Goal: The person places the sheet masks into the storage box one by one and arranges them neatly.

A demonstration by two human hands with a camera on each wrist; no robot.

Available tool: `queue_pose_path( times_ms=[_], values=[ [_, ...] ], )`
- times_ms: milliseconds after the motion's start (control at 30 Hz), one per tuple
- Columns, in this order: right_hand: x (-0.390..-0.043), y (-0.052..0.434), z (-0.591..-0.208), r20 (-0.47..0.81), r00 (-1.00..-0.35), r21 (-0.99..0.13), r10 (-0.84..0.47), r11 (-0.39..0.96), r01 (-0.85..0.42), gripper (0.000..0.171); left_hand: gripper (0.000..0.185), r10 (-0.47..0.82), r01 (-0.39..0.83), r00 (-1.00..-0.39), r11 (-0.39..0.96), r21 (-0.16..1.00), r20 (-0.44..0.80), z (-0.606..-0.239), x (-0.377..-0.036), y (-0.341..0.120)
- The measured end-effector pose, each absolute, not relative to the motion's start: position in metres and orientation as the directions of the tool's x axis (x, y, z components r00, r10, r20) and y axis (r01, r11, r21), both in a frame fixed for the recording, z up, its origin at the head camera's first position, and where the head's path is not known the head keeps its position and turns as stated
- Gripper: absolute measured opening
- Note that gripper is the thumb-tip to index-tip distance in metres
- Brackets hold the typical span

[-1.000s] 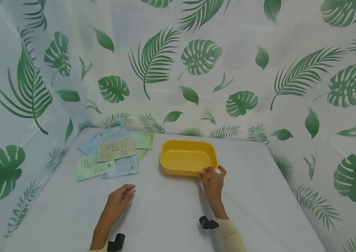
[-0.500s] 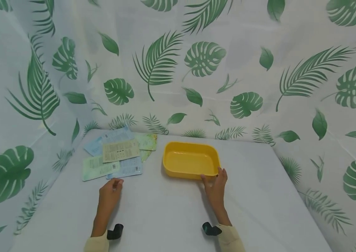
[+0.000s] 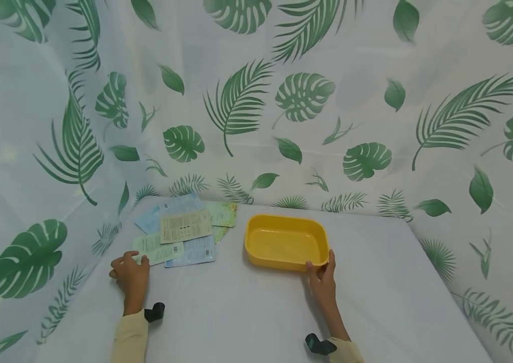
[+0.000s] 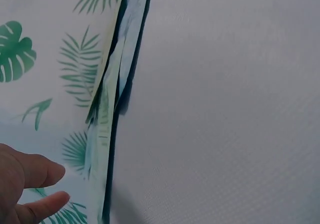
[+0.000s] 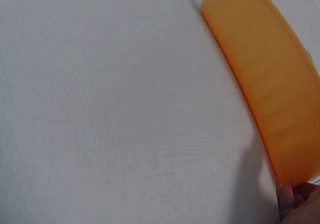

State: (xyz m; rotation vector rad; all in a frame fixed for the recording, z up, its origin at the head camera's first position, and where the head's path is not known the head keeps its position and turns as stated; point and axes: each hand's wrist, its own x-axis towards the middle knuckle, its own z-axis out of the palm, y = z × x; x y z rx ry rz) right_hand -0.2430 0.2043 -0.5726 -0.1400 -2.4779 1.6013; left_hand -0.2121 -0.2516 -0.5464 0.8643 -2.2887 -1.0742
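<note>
The left hand rests curled at the green packet's lower-left corner, the right hand grips the yellow tray; pinch one packet only.

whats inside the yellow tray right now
The yellow tray looks empty: its floor shows bare yellow in the head view. The near inner wall is hidden by the rim, where the right hand holds its near right corner. The packets lie outside, left of it.

Pale cream sleeves; black wrist cameras; bare hands.
</note>
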Motion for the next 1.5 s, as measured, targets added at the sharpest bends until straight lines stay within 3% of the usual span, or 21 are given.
queue_pose_path(
  times_ms=[400, 600, 733, 1000, 1233, 1500],
  values=[
    [-0.227, 0.205, -0.579, 0.105, -0.973, -0.9, 0.206, 0.437, -0.005, 0.085, 0.052, -0.721, -0.516, -0.692, 0.462, 0.721, -0.033, -0.561, -0.216, -0.262],
    [-0.23, 0.211, -0.576, 0.126, -0.972, -0.908, 0.198, 0.417, -0.033, 0.086, 0.04, -0.692, -0.526, -0.719, 0.478, 0.703, -0.068, -0.559, -0.223, -0.263],
    [-0.233, 0.212, -0.575, 0.138, -0.974, -0.918, 0.181, 0.391, -0.058, 0.086, 0.019, -0.674, -0.483, -0.738, 0.496, 0.722, -0.031, -0.557, -0.219, -0.266],
    [-0.243, 0.208, -0.575, 0.179, -0.967, -0.91, 0.182, 0.404, -0.092, 0.085, 0.04, -0.695, -0.392, -0.718, 0.351, 0.85, -0.044, -0.552, -0.198, -0.277],
    [-0.245, 0.206, -0.571, 0.154, -0.969, -0.903, 0.195, 0.426, -0.058, 0.085, 0.037, -0.765, -0.315, -0.642, 0.189, 0.93, -0.061, -0.549, -0.177, -0.272],
    [-0.244, 0.204, -0.574, 0.151, -0.969, -0.9, 0.195, 0.433, -0.053, 0.084, 0.037, -0.795, -0.095, -0.606, 0.076, 0.993, 0.003, -0.534, -0.169, -0.242]
  ],
)
